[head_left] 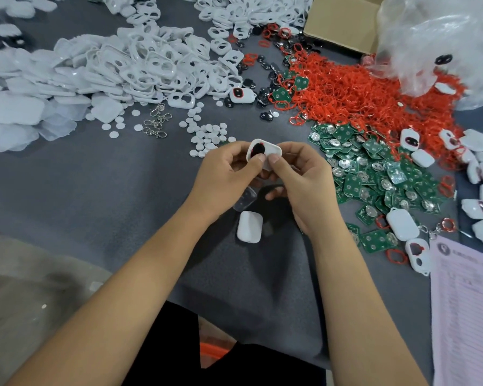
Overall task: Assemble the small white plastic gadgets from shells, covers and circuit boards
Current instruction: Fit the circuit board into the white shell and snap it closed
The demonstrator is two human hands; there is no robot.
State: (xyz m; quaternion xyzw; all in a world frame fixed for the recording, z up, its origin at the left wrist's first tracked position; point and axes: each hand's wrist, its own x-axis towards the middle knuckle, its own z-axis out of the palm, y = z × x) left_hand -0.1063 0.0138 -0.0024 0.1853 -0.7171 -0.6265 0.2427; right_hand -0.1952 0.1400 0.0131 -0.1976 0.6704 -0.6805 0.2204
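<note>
Both hands, left hand (229, 168) and right hand (299, 174), pinch one white shell (265, 151); uneven thumb pressure risks unseating the black insert (256, 149) under the grip.

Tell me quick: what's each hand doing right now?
Left hand: pinching the white shell.
Right hand: pinching the same shell from the other side.

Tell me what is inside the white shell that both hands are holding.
In the shell, a black oval part with a red edge shows through its opening. Thumbs of the left hand and right hand cover its lower half, so anything deeper is hidden.
</note>
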